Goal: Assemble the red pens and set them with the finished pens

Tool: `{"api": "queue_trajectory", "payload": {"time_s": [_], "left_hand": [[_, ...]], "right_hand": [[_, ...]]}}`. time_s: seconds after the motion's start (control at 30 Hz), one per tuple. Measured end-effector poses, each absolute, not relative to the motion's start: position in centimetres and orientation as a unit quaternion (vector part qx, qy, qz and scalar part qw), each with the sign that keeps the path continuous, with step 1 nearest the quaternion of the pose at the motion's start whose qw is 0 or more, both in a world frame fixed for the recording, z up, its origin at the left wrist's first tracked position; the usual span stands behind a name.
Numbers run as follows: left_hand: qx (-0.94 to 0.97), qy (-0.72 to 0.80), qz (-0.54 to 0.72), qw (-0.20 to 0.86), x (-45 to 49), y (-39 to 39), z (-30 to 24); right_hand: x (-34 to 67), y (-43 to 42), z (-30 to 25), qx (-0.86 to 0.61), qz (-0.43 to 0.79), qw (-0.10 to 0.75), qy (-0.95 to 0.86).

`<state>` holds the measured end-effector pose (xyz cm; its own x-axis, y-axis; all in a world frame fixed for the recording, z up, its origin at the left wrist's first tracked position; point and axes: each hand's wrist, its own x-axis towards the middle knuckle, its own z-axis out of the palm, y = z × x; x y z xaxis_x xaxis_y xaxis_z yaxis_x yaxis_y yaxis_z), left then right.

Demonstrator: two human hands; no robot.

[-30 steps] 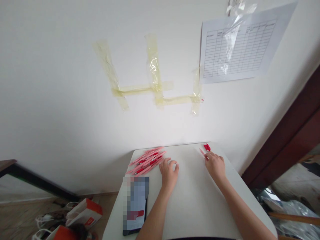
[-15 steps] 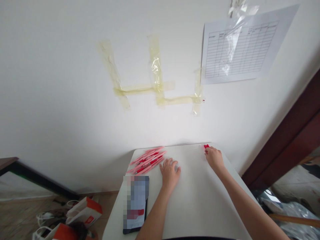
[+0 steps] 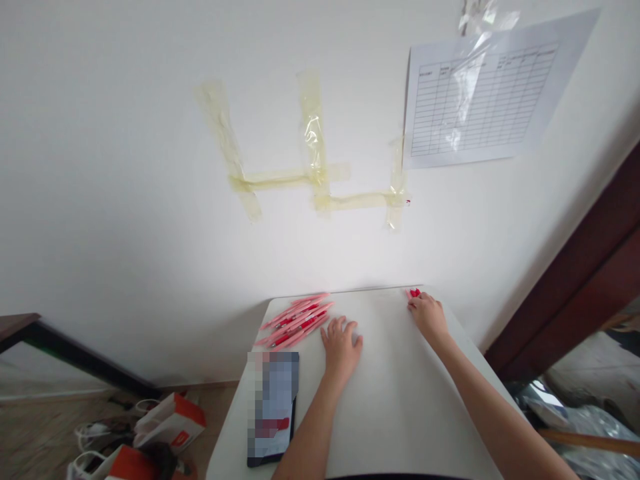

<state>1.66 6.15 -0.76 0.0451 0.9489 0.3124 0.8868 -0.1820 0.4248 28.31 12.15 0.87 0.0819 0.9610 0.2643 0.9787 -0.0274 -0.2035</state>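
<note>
My left hand (image 3: 341, 345) lies flat on the white table (image 3: 395, 400), fingers spread, just right of a pile of several pink and red pens (image 3: 295, 319). My right hand (image 3: 428, 314) reaches to the table's far right corner, fingertips closed over small red pieces (image 3: 414, 293) by the wall. What exactly the fingers pinch is too small to name.
A dark tablet or phone (image 3: 273, 407) lies at the table's left front. Strips of yellowed tape (image 3: 313, 167) and a printed table sheet (image 3: 480, 100) hang on the white wall. Bags and boxes (image 3: 165, 427) clutter the floor at left. A dark wooden door frame (image 3: 580, 280) stands at right.
My right hand moved forward from the table's middle right to the red pieces at the far corner. The left hand stayed almost still.
</note>
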Motion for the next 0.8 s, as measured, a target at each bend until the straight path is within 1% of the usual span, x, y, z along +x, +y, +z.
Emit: {"api": "queue_trajectory", "payload": {"time_s": [0.13,0.27,0.33,0.43,0.53,0.63,0.8], "left_hand": [[0.724,0.633,0.266,0.061,1.6,6.2,-0.7],[0.728,0.631,0.262,0.052,1.6,6.1,-0.7],[0.730,0.630,0.260,0.047,1.6,6.1,-0.7],[0.732,0.628,0.261,0.045,1.6,6.1,-0.7],[0.731,0.631,0.257,0.045,1.6,6.0,-0.7],[0.734,0.631,0.248,0.043,1.7,5.9,-0.6],[0.758,0.618,0.208,0.027,1.6,5.4,0.4]], "right_hand": [[27.8,11.4,1.6,-0.720,-0.054,0.187,-0.666],[26.2,10.0,2.0,-0.682,-0.075,0.257,-0.680],[25.4,9.1,1.6,-0.636,-0.046,0.299,-0.710],[24.4,7.8,0.1,-0.543,0.037,0.333,-0.770],[24.1,7.0,-1.4,-0.504,0.096,0.330,-0.793],[24.0,6.6,-2.0,-0.500,0.115,0.322,-0.796],[23.9,6.5,-1.5,-0.509,0.130,0.323,-0.787]]}}
